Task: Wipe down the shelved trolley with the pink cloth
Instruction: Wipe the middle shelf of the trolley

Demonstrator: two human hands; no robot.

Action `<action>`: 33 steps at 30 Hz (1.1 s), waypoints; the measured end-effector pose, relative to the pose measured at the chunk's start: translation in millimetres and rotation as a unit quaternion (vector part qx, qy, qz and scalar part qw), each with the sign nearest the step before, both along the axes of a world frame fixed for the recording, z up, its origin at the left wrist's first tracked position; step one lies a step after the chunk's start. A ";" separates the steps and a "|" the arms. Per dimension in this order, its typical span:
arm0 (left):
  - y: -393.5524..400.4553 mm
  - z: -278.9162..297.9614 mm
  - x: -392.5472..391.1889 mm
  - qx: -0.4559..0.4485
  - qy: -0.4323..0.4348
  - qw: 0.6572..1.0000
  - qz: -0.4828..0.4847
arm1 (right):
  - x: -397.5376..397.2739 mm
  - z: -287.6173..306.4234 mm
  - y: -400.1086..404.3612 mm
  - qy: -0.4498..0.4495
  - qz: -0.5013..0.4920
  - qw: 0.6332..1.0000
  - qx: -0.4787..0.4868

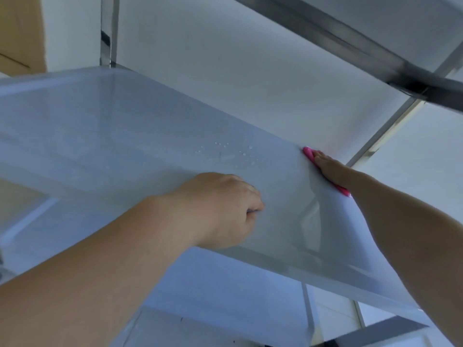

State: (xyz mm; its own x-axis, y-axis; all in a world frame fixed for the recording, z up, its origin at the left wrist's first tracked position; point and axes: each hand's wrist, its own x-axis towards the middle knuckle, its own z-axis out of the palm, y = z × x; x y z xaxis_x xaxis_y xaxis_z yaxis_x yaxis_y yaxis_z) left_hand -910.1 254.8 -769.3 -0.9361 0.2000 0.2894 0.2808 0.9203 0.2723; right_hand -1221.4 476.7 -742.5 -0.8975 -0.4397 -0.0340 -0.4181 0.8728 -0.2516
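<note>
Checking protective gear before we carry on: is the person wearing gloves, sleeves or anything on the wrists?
No. Both the left hand and right hand are bare, with no gloves. Both forearms are uncovered as far as the frame shows, with no sleeves, watch or bands visible.

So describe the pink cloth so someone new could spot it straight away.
Find the pale trolley shelf filling the view and follow it to its far right edge. There the right hand presses the pink cloth flat against it, the only bright colour among whites and greys.
</note>
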 end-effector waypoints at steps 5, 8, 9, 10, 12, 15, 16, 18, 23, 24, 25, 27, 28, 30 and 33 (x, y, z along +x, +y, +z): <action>-0.9 0.8 1.3 0.007 0.008 1.000 0.006 | 23.6 -0.7 -5.7 -0.010 0.032 0.999 -0.035; -0.6 1.3 0.9 0.010 0.010 1.000 0.008 | 45.7 0.5 -8.8 0.004 0.059 0.998 -0.028; -0.6 1.9 0.5 0.009 0.009 1.000 0.009 | 53.4 0.3 -7.4 0.004 0.067 0.998 -0.019; -0.5 2.7 0.2 0.008 0.006 1.000 0.011 | 61.5 0.1 -5.0 0.002 0.073 0.997 0.000; -0.3 3.9 -0.7 0.002 0.006 1.000 0.013 | 78.6 -1.6 0.8 0.000 0.087 0.995 0.048; 0.1 4.7 -0.9 0.005 -0.001 1.000 0.016 | 109.4 -2.7 7.1 -0.006 0.120 0.991 0.061; -0.2 4.5 -0.5 0.007 -0.004 1.000 0.016 | 120.5 -2.8 9.1 -0.009 0.131 0.990 0.059; -0.7 4.2 -0.3 0.007 -0.010 1.000 0.016 | 144.1 -1.6 13.7 -0.019 0.152 0.987 0.055; -0.8 3.6 -0.4 0.004 -0.014 1.000 0.023 | 206.8 4.1 26.8 -0.036 0.224 0.971 0.075; -0.8 3.9 -0.1 0.008 -0.018 1.000 0.023 | 217.6 5.3 28.7 -0.036 0.239 0.967 0.080; -0.9 4.4 0.4 0.015 -0.024 0.999 0.023 | 227.1 6.3 29.9 -0.035 0.256 0.963 0.081; -0.9 5.4 1.9 0.024 -0.032 0.999 0.023 | 244.0 6.0 31.6 -0.034 0.285 0.955 0.075; -0.7 5.7 2.0 0.026 -0.033 0.999 0.024 | 251.1 5.0 32.6 -0.032 0.290 0.954 0.067; -1.2 6.2 1.8 0.026 -0.037 0.999 0.025 | 261.2 3.5 35.6 -0.023 0.282 0.958 0.044; -0.3 7.8 3.9 0.009 -0.027 0.999 0.028 | 264.6 6.4 37.6 -0.037 0.270 0.962 0.023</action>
